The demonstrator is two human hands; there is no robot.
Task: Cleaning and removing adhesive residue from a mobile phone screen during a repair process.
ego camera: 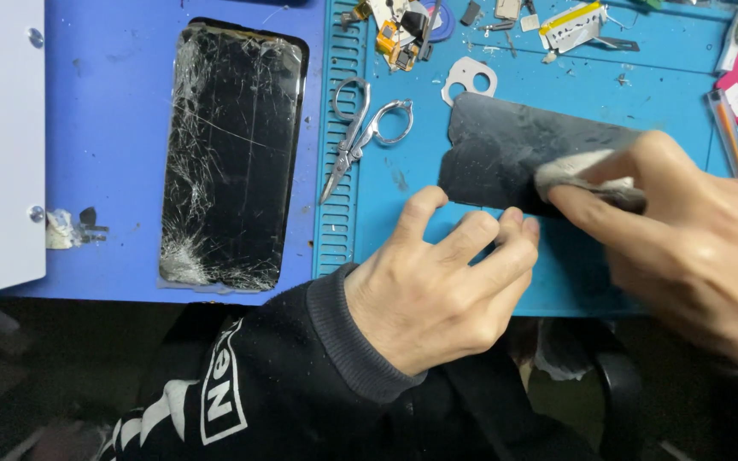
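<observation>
A dark phone back panel (514, 154) is lying flat on the teal repair mat (403, 248), near the front edge, with its camera-cutout end pointing left; it's being pinned down at the lower left edge by the left hand (442, 286), fingers curled with the tips pressed onto or right at the panel's rim, nothing actually held in that hand. A small off-white wipe (570, 171) is pinched between the thumb and fingers of the right hand (694, 243) and pressed onto the panel's right half; smudgy residue can be seen across the panel's surface.

The panel would be judged thin, light and pretty stiff, but likely brittle and a bit slippery on the mat; best gripped by the long edges or held flat from above, not bent or levered at the cutout corner, where it's probably weakest.

Just left of the panel, a pair of small steel scissors (360, 132) is lying across the ribbed strip of the mat; a pale camera-ring gasket (470, 81) sits just above the panel's left end. Well apart on the blue pad (113, 102) to the left, a badly shattered phone screen (228, 158) is laid face up. Loose small parts and flex bits (399, 34) are scattered along the far edge; what each one is can't really be told.
</observation>
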